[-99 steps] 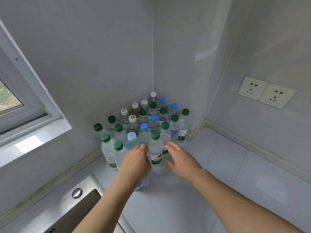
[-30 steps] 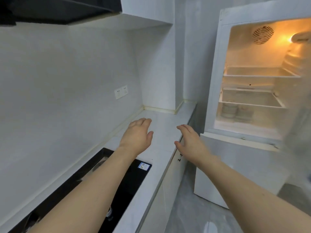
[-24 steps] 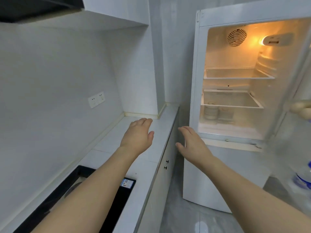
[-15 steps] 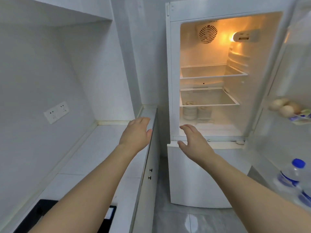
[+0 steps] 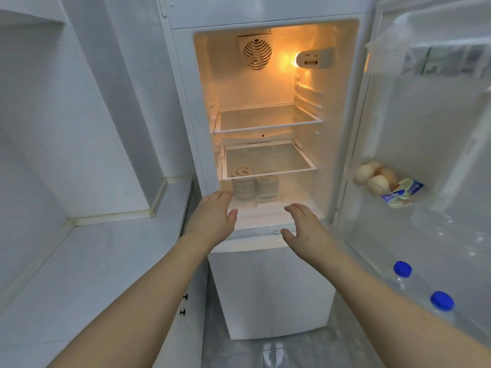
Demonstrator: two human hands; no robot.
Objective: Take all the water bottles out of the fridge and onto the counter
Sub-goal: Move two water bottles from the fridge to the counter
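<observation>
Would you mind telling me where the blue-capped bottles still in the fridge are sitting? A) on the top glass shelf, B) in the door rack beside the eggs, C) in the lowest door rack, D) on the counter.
C: two blue-capped bottles stand in the lowest door rack, well below the eggs; the top shelf holds none.
</observation>
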